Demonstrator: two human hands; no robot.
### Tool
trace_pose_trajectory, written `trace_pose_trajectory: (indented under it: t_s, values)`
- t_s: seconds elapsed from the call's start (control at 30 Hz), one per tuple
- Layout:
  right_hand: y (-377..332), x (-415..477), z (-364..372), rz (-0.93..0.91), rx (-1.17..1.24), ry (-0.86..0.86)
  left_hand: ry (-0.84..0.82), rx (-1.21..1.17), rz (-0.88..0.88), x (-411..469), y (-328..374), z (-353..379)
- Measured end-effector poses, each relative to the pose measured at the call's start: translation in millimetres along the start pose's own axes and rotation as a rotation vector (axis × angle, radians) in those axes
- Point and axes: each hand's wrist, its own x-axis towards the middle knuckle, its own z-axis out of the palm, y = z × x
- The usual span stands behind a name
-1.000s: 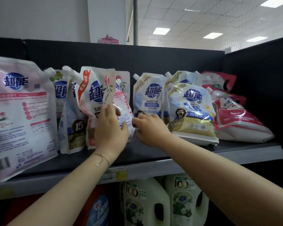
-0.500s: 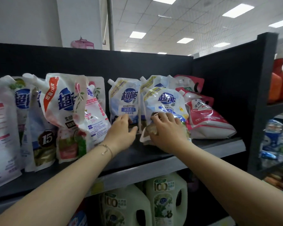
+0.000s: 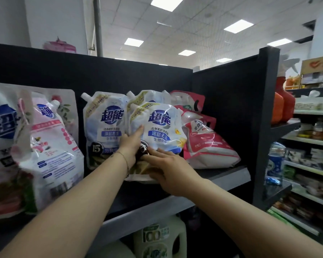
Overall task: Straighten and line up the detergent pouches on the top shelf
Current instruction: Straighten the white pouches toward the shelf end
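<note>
Two hands meet on the front blue-and-white pouch (image 3: pixel 160 127), which stands tilted near the front edge of the top shelf (image 3: pixel 229 175). The left hand (image 3: pixel 131 146) lies flat against its left side, fingers straight and pointing up. The right hand (image 3: pixel 168 164) presses straight fingers on its lower front. A matching pouch (image 3: pixel 103 123) stands just left of it, red pouches (image 3: pixel 205 144) slump against its right, and a pink pouch (image 3: pixel 50 142) stands further left.
</note>
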Motion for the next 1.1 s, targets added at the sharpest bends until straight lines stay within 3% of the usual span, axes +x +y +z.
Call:
trace_pose_trajectory:
  t_s: [0.07,0.2,0.43,0.67,0.77,0.87,0.97,1.1]
  values:
    - [0.0,0.5,1.1,-0.017,-0.032,-0.012,0.061,-0.060,0.036,-42.8,24.3,-0.2]
    - [-3.6,5.8,9.2,-0.021,-0.150,-0.023,0.231,0.081,0.218,-63.9,38.1,-9.4]
    - [-30.8,28.0,31.5,-0.027,-0.143,-0.065,0.333,0.230,0.548,-99.8,50.6,-52.6]
    - [-45.8,25.1,21.0,-0.001,-0.085,-0.139,0.448,0.280,0.582,-111.7,41.0,-50.4]
    - [-38.4,10.6,4.4,0.009,-0.011,-0.050,0.500,0.255,0.568,-119.0,42.3,-45.4]
    - [-30.4,-1.4,-12.2,0.017,-0.088,0.016,0.567,0.403,0.689,-131.1,42.9,-43.5]
    - [-22.3,-15.1,-27.8,0.083,-0.128,0.018,0.453,0.559,0.884,-139.3,36.2,-40.3]
    - [-4.9,-34.8,-44.0,0.149,-0.157,0.047,0.184,0.704,0.999,-148.9,28.2,-23.4]
